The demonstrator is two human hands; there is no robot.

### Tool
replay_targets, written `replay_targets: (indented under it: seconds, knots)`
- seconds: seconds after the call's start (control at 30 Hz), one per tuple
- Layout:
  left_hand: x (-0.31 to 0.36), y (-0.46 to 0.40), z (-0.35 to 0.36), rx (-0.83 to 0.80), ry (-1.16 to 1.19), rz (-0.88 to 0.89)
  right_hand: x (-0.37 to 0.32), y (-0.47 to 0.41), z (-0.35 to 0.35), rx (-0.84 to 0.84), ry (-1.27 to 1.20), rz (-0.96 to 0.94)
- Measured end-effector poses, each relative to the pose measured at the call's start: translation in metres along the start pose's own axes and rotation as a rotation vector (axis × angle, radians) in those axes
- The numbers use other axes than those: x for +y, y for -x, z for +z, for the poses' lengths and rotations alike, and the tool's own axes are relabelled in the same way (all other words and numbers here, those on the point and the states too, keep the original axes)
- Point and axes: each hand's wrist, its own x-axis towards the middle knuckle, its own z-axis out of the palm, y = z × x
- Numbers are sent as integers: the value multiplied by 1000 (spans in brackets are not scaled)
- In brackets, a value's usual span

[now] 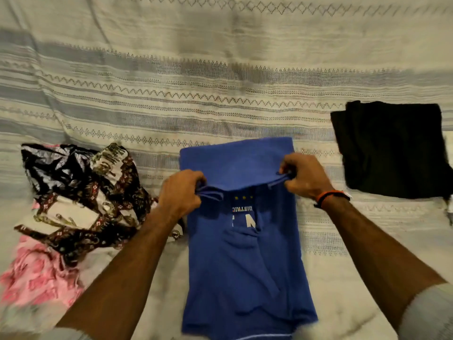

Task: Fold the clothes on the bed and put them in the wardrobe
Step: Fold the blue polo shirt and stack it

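The blue T-shirt (245, 253) lies lengthwise on the bedspread (220, 82) right in front of you, its far end already doubled toward you. It looks soft, light and limp, so it will sag wherever you leave it unsupported; hold it at the two corners of the folded edge. Your left hand (181, 192) and right hand (305, 176) each pinch one such corner, forearms reaching out side by side. Unfolded patterned clothes (81, 192) sit to your left, a folded black garment (392, 148) to your right.
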Motion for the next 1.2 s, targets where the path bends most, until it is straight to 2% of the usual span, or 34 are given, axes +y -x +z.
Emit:
replay_targets:
  seconds: [0.1,0.27,0.3,0.43,0.5,0.6,0.67,0.7,0.8,0.9,1.2]
  knots:
    - [-4,20,39,-44,-136,36,16,28,25,-142,230,-6]
    - [-7,33,59,195,-141,110,23,49,34,11,197,-102]
    - [-8,33,58,183,-153,102,22,49,33,-5,193,-95]
    - [-4,32,47,-177,-237,18,17,49,27,-337,289,13]
    - [1,29,42,-182,-156,12,10,47,27,-268,224,23]
    - [11,17,42,57,43,23,-2,32,35,-37,217,-67]
    - [15,3,45,188,46,66,-7,17,48,46,283,-124]
    - [17,-4,46,192,17,92,-10,10,54,61,324,-145]
    - [22,-26,49,70,-89,164,-15,-10,72,-26,397,-168]
    - [12,-42,55,-42,-124,98,-6,-20,84,-131,456,-115]
    - [-19,-47,57,-117,-127,-101,18,-21,83,-71,427,61]
